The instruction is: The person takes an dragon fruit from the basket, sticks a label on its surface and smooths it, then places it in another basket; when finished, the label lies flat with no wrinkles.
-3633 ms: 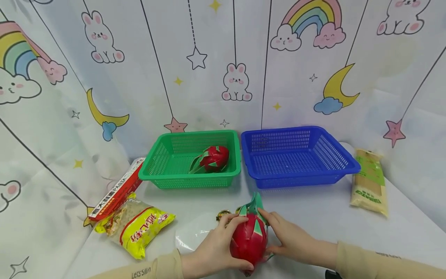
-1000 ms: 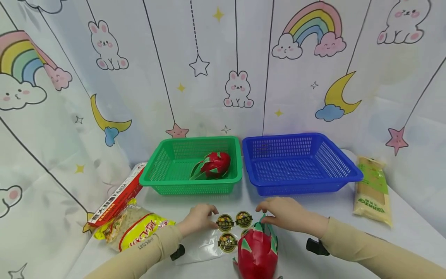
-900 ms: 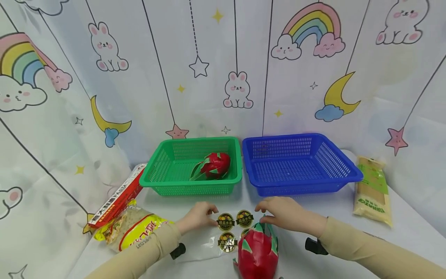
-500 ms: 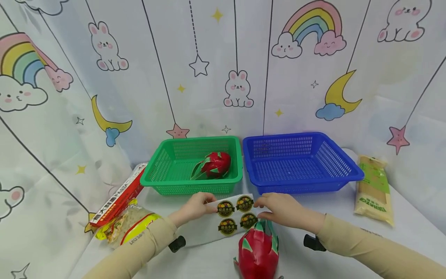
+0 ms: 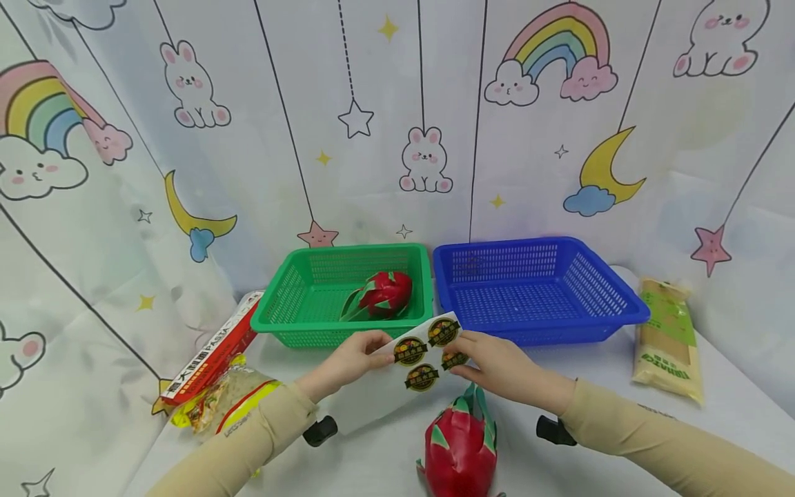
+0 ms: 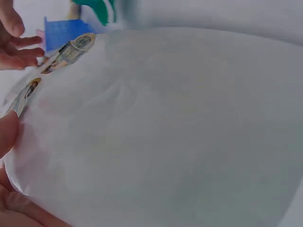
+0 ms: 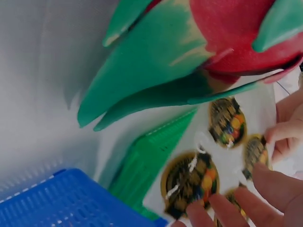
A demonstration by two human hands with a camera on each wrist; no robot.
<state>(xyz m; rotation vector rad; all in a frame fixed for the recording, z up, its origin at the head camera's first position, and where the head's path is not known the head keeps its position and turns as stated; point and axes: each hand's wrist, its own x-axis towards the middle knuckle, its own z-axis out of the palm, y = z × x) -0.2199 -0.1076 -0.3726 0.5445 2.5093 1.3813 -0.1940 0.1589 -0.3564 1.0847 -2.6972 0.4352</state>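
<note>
A white sheet of round black-and-gold fruit stickers [image 5: 379, 400] is tilted up above the table. My left hand [image 5: 354, 362] pinches its left part between thumb and fingers. The fingers of my right hand [image 5: 506, 369] are over the lower right sticker, partly hiding it. In the left wrist view the right hand's thumb stands apart from its fingers, close to the sheet's edge. Whether they touch the sheet is unclear. A red dragon fruit [image 5: 461, 452] with green leaf tips rests on the table below the hands, cut off by the frame's lower edge.
A green basket [image 5: 341, 324] at the back holds another dragon fruit [image 5: 386, 293]. A blue basket [image 5: 546, 321] stands beside it. At left lie a red pasta box [image 5: 211, 352] and a yellow bag [image 5: 248, 400]. A green-and-beige packet [image 5: 667, 345] lies far right.
Both hands have left the dragon fruit, which now sits nearer the front edge. The left hand has lifted the sticker sheet off the table and tilted it, and the right hand has moved onto the stickers.
</note>
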